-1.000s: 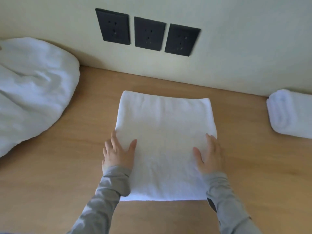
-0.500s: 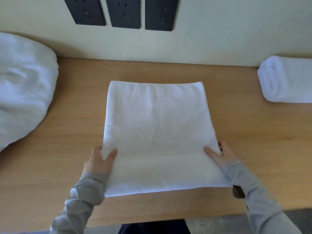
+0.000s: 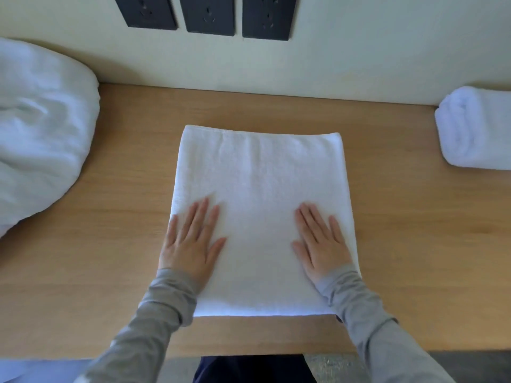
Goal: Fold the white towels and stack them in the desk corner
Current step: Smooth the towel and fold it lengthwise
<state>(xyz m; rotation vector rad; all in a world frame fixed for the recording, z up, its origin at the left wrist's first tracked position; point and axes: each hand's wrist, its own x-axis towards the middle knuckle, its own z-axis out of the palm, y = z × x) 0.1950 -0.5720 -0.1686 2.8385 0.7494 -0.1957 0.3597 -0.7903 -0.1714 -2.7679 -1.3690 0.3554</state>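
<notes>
Towel (image 3: 260,175) lies flat under left hand (image 3: 190,244), right hand (image 3: 322,246).

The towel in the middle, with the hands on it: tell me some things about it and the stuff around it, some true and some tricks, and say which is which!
1. The left hand and the right hand both rest flat on the middle towel. True.
2. The middle towel is rolled into a tube. False: it lies flat on the desk.
3. A rolled-up towel sits at the right, by the wall. True.
4. Four black sockets are on the wall. False: three sockets show.
5. The white heap at the left touches the middle towel. False: bare desk lies between them.
</notes>
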